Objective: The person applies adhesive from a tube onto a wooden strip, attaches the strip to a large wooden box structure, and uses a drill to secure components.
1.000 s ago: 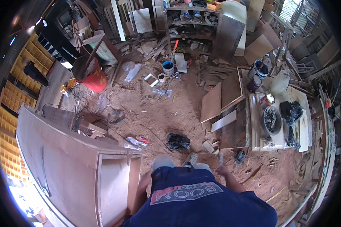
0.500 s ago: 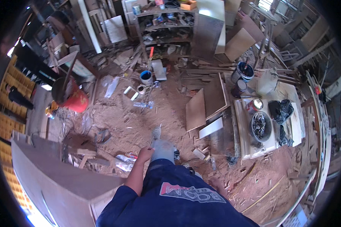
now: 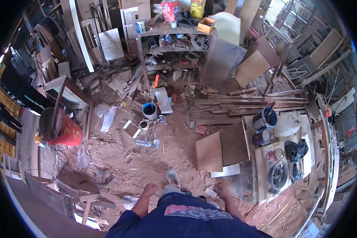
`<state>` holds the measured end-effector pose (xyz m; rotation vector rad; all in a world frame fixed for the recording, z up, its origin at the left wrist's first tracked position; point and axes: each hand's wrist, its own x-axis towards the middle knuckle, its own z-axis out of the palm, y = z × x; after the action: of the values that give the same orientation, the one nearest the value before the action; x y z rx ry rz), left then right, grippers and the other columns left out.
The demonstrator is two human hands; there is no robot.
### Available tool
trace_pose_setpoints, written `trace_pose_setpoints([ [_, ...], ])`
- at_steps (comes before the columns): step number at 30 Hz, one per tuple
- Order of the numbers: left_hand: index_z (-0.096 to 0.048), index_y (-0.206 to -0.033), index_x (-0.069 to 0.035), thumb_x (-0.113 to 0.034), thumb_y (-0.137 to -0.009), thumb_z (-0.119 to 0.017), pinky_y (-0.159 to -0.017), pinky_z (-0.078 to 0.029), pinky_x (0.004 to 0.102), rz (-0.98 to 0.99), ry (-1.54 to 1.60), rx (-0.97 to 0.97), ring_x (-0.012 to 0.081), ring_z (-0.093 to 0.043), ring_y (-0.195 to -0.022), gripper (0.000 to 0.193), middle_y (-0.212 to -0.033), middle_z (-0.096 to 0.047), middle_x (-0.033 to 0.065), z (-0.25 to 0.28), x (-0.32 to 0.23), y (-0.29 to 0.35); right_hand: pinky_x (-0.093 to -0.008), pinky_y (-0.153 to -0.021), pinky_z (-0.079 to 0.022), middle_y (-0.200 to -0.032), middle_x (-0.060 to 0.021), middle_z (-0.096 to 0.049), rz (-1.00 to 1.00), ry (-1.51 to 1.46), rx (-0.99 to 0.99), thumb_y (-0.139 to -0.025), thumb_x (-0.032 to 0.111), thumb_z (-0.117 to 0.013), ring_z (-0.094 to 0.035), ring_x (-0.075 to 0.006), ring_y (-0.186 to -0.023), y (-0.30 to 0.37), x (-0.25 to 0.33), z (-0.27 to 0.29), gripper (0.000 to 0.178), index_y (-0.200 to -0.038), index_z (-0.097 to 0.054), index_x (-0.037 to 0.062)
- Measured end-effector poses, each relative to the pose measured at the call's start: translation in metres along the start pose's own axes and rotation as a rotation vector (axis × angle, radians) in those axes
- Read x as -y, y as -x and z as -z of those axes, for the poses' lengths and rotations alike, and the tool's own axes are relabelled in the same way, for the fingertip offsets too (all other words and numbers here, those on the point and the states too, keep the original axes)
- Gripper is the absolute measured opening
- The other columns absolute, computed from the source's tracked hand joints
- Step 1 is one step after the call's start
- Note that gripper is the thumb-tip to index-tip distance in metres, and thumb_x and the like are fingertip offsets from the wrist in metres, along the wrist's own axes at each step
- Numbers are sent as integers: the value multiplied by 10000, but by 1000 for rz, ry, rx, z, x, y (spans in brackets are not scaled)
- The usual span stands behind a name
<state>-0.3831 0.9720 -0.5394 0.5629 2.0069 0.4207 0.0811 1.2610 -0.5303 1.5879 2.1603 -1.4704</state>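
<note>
My left hand (image 3: 149,190) hangs beside my left thigh, its fingers loosely curled; I see nothing in it. My right hand (image 3: 222,190) swings out at my right side, close to a small pale block (image 3: 210,192) on the ground, and is smeared by motion. One grey shoe (image 3: 171,175) shows ahead of my body on the dusty floor (image 3: 146,166). To the front right lean a brown board (image 3: 209,152) and a darker panel (image 3: 233,143), with a white board (image 3: 226,170) at their foot. Neither hand touches any of these.
A cluttered shelf (image 3: 174,31) stands ahead. Before it are a blue-lined bucket (image 3: 149,111) and plastic bottles (image 3: 146,143). A red barrel (image 3: 69,131) stands left. At right, a panel (image 3: 261,174) bears paint buckets (image 3: 265,119) and a metal basin (image 3: 278,175). Timber planks (image 3: 242,104) lie behind.
The view has tilted up, bringing in the shelf's top. My left hand sits lower in the picture, and my right hand has come out from beside my body.
</note>
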Motion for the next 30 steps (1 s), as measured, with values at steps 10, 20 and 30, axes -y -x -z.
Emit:
trace_pose_setpoints([
  [10, -834, -1174, -64, -425, -979, -674, -1038, -580, 469, 139, -36, -182, 396, -763, -1162, 441, -1197, -800, 237, 111, 26, -30, -429, -962, -624, -1184, -208, -814, 80, 5, -32, -1005, 399, -796, -794, -325, -1075, -137, 231, 42, 453, -1269, -790, 31],
  [20, -840, -1205, -111, -394, -965, -680, -981, -595, 505, 236, -18, 205, 384, -774, -1130, 404, -1171, -802, 230, 128, 22, -16, -417, -927, -601, -1044, -112, -851, -58, 414, 717, -945, 332, -839, -776, -208, -997, -146, 181, 123, 293, -1090, -866, 78],
  [30, -836, -1210, -112, -375, -971, -678, -967, -596, 506, 255, 14, 20, 382, -776, -1112, 389, -1161, -803, 226, 216, -128, -119, -412, -931, -597, -1062, -109, -845, -175, -37, 807, -955, 325, -823, -770, -204, -1006, -183, 212, 146, 298, -1119, -853, 78],
])
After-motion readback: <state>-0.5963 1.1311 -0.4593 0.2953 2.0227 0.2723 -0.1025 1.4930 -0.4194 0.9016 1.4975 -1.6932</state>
